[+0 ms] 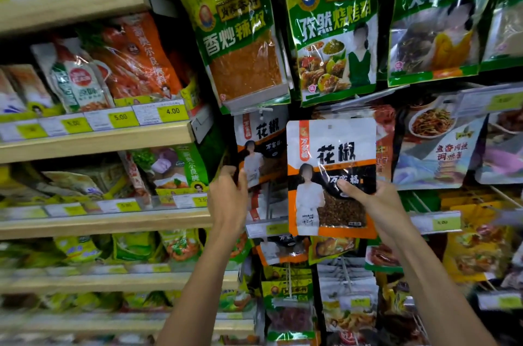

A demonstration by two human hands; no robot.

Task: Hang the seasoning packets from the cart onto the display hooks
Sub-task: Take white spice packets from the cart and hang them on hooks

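Note:
My right hand (376,209) holds a white, orange and black peppercorn packet (331,175) upright by its right edge, thumb across the front. It hangs in the air in front of the display, just right of matching packets (260,147) hanging on a hook (264,112). My left hand (229,198) grips the left edge of those hanging packets. The cart is out of view.
Green seasoning packets (334,34) hang in a row above. More packets hang to the right (435,147) and below (288,289). Wooden shelves (96,144) with bagged goods and yellow price tags fill the left side.

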